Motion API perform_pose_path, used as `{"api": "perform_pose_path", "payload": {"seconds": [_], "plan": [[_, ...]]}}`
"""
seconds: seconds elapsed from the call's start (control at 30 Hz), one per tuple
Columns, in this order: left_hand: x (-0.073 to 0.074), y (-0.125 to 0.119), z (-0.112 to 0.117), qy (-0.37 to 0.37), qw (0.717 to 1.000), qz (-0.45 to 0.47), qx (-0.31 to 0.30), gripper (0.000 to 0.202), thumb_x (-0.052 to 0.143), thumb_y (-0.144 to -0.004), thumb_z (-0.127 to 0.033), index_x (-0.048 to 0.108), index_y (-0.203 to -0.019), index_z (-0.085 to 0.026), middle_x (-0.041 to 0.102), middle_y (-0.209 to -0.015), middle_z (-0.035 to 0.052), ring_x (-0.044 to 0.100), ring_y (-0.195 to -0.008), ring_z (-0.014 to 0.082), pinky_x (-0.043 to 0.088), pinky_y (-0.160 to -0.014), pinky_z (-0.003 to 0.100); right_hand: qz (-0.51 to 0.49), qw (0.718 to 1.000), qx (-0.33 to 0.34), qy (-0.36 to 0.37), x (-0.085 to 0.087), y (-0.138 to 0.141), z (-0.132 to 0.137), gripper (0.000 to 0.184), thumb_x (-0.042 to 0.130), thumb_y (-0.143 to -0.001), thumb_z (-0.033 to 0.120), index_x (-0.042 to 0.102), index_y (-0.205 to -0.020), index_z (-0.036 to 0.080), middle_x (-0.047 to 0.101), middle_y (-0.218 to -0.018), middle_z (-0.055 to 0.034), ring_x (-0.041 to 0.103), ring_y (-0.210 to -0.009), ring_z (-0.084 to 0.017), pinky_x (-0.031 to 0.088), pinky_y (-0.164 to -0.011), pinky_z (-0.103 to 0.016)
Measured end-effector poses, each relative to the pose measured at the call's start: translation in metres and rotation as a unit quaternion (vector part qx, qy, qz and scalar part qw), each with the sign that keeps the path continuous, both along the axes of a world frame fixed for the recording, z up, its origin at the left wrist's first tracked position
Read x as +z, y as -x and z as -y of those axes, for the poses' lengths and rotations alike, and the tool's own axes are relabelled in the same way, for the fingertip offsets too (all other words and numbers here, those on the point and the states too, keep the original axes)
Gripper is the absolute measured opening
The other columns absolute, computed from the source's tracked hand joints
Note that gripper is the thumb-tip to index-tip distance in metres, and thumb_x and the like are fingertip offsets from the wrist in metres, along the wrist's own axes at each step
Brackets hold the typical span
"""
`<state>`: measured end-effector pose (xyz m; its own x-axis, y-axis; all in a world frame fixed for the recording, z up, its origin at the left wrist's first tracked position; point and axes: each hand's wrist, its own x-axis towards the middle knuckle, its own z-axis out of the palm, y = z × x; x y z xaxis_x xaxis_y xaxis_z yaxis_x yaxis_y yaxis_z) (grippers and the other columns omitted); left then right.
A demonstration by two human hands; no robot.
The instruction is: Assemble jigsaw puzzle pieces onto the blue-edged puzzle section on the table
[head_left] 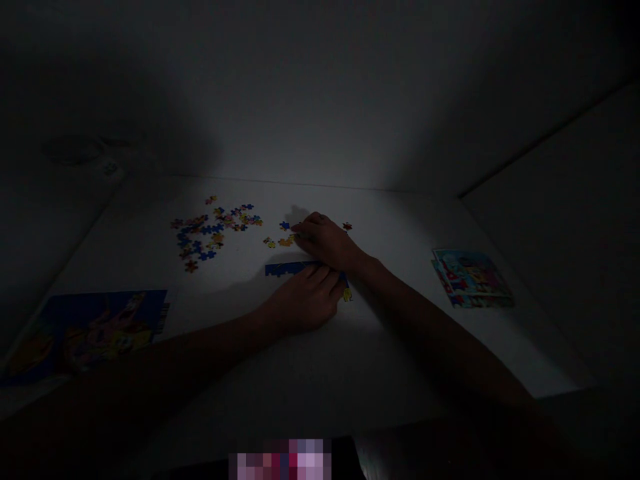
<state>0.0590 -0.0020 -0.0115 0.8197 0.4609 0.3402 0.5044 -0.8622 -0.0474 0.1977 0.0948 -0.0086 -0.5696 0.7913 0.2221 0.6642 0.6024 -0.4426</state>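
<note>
On the white table, my left hand [313,297] rests with its fingers curled over a joined strip of blue jigsaw puzzle [283,269], pressing on it. A yellow bit of the joined pieces [347,294] shows past its fingertips; the part beneath the hand is hidden. Just beyond it, my right hand [323,237] reaches leftward with fingers stretched out, partly overlapping the left. Its fingertips are beside a loose blue puzzle piece [285,226] and an orange-yellow piece [287,241]. A yellow, black and white piece [269,243] lies slightly farther left.
Several loose puzzle pieces [205,230] are spread at the left back. A red piece [347,227] lies right of my right hand. A blue cartoon picture sheet [145,307] is at left, colourful cartoon pictures [473,279] at right. The scene is dim.
</note>
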Motion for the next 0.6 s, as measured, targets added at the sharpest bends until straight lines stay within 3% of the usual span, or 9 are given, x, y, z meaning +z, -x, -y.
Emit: {"api": "perform_pose_path", "payload": {"seconds": [0.3, 0.6], "plan": [[-0.0013, -0.0007, -0.0006, -0.003, 1.0, 0.002, -0.004, 0.031, 0.05, -0.1, -0.019, 0.069, -0.12, -0.007, 0.073, -0.116, 0.0157, 0.067, -0.105, 0.0274, 0.054, -0.088, 0.04, -0.033, 0.999, -0.019, 0.028, -0.0008, -0.0033, -0.0014, 0.015, 0.065, -0.092, 0.021, 0.074, -0.103, 0.018, 0.069, -0.106, -0.0111, 0.064, -0.1, -0.024, 0.05, -0.094, -0.04], [0.0026, 0.0021, -0.0022, 0.041, 0.999, -0.007, 0.005, 0.03, 0.05, -0.101, -0.021, 0.068, -0.123, -0.011, 0.072, -0.122, 0.0128, 0.065, -0.113, 0.0261, 0.053, -0.096, 0.039, -0.055, 0.994, -0.038, 0.085, 0.0074, -0.0002, -0.0004, 0.007, 0.061, -0.086, 0.017, 0.064, -0.092, 0.017, 0.066, -0.101, -0.0089, 0.06, -0.097, -0.021, 0.046, -0.092, -0.037]]}}
